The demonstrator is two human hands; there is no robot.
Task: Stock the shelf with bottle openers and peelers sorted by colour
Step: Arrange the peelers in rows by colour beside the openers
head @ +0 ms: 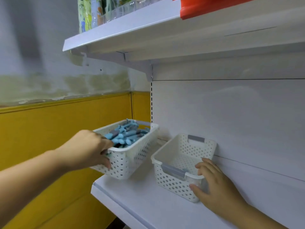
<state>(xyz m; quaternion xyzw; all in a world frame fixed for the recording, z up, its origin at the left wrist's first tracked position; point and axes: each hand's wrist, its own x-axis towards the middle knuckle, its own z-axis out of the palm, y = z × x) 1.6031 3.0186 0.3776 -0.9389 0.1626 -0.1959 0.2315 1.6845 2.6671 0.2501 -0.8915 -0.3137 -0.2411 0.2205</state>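
Two white perforated baskets stand on the white shelf [135, 205]. The left basket [132, 161] is full of several blue openers and peelers [125, 136] and tilts at the shelf's left end. My left hand [89, 151] grips its near rim, thumb over the edge and fingers on the outside wall. The right basket [179, 164] is empty, with grey handle strips at both ends. My right hand [212, 184] holds that basket's near right corner, fingers against its wall and rim.
A white shelf [125, 35] overhangs above, carrying clear packaged goods and a red container [206, 7]. The white back panel [231, 116] closes the rear. A yellow-panelled wall [57, 129] lies beyond the shelf's left end.
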